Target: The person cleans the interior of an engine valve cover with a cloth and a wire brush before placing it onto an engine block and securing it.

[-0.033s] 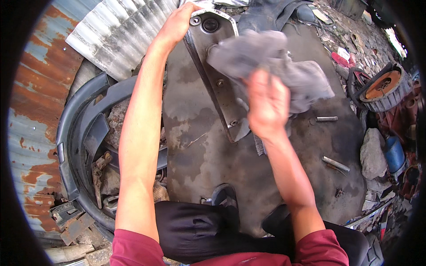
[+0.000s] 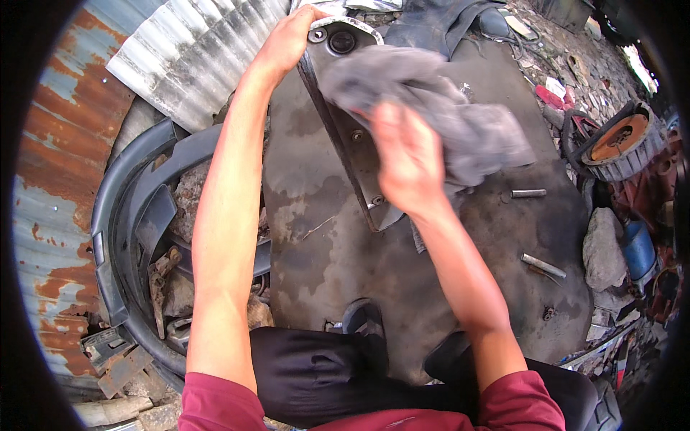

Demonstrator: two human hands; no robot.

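My left hand is closed round the far left edge of a long grey metal cover, which looks like an engine valve cover. The cover has an angular far end, a dark round cap or opening and bolts or bolt holes along it. It stands tilted over a dark stained sheet. My right hand, blurred by motion, presses a grey rag on the cover's right side. The rag hides much of the cover's middle, and the fingertips of both hands are partly hidden.
Two short metal pins or tubes lie on the stained sheet at the right. Curved black plastic trim and corrugated metal sheets are on the left. A stone and a ribbed wheel-like part stand right.
My right hand has moved a little to the left with the rag, across the cover. My left hand and the cover have hardly moved.
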